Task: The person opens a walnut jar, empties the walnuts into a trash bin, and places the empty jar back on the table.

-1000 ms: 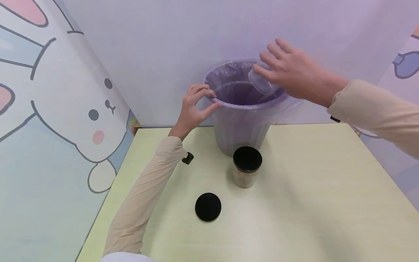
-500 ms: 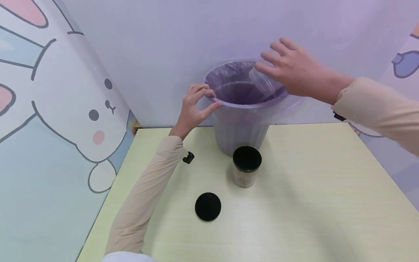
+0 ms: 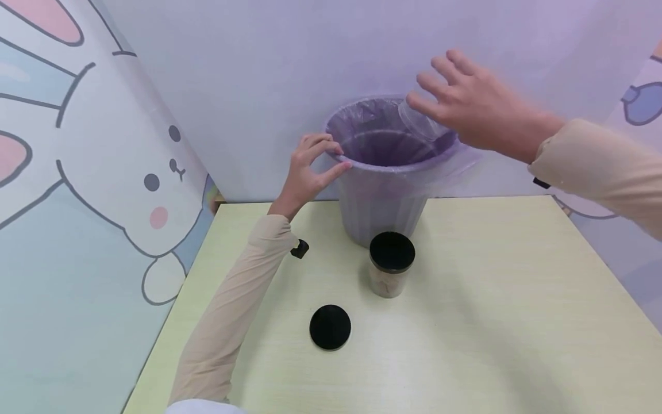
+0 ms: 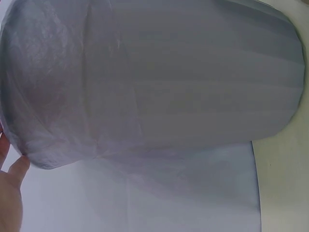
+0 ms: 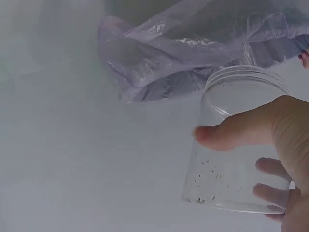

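A bin (image 3: pixel 385 198) lined with a purple plastic bag stands at the back of the pale yellow table (image 3: pixel 491 322). My left hand (image 3: pixel 310 167) pinches the bin's near-left rim. My right hand (image 3: pixel 468 103) holds an empty clear jar (image 3: pixel 421 122) tipped, mouth down, over the bin's far-right side. In the right wrist view my thumb (image 5: pixel 241 129) and fingers grip the clear jar (image 5: pixel 231 169), which has a few crumbs stuck inside, near the bag's folded edge (image 5: pixel 193 43). The left wrist view is filled by the bin's wall (image 4: pixel 154 77), with my left hand (image 4: pixel 9 188) at the edge.
A second clear jar with a black lid (image 3: pixel 391 264) stands just in front of the bin. A loose black lid (image 3: pixel 330 326) lies nearer me. A small black object (image 3: pixel 299 249) sits by my left sleeve. Cartoon-printed walls close in on the left and right.
My right hand has lifted the clear jar slightly up and to the right over the bin. The left hand stays on the rim.
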A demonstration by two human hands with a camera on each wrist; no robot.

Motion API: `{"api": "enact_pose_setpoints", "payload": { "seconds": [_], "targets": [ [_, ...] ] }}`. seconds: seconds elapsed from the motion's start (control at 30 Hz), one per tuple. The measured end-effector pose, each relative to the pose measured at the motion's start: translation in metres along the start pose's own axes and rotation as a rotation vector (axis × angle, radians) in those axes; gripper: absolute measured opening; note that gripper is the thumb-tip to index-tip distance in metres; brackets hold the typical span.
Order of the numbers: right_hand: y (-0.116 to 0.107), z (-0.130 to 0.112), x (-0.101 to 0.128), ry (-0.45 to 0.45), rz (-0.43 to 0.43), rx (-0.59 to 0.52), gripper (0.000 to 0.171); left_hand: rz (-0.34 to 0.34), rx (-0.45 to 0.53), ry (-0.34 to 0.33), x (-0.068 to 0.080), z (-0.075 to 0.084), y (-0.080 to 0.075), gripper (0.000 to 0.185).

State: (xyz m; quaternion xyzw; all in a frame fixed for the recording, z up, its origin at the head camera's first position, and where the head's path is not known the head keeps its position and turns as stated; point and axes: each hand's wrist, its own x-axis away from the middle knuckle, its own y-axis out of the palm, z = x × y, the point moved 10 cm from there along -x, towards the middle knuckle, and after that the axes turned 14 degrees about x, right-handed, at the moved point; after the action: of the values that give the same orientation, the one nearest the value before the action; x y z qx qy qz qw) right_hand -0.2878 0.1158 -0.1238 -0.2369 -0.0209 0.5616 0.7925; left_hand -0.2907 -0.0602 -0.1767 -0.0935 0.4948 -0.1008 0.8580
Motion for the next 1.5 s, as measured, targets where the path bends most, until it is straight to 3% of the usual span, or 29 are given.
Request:
{"api": "enact_pose_setpoints", "payload": {
  "seconds": [0.27, 0.5, 0.7, 0.9, 1.17, 1.5],
  "targets": [
    [0.004, -0.024, -0.009, -0.082, 0.015, 0.071, 0.081, -0.016, 0.001, -0.035, -0.001, -0.001, 0.008, 0.02],
    [0.002, -0.02, -0.002, -0.017, 0.016, -0.015, 0.075, -0.021, 0.008, -0.039, -0.001, -0.001, 0.011, 0.02],
    [-0.01, 0.001, 0.009, 0.126, 0.062, -0.17, 0.072, -0.022, 0.006, -0.057, 0.001, -0.002, 0.008, 0.02],
    [-0.02, 0.021, 0.027, 0.274, 0.096, -0.29, 0.083, -0.013, -0.009, -0.054, 0.003, -0.004, 0.004, 0.019],
    [-0.008, 0.043, 0.059, 0.526, 0.011, -0.484, 0.095, -0.009, -0.02, -0.051, 0.002, -0.006, 0.001, 0.017],
    [-0.012, 0.034, 0.091, 0.73, 0.007, -0.69, 0.102, -0.024, -0.002, -0.148, 0.0, -0.015, 0.0, 0.018]
  ]
}}
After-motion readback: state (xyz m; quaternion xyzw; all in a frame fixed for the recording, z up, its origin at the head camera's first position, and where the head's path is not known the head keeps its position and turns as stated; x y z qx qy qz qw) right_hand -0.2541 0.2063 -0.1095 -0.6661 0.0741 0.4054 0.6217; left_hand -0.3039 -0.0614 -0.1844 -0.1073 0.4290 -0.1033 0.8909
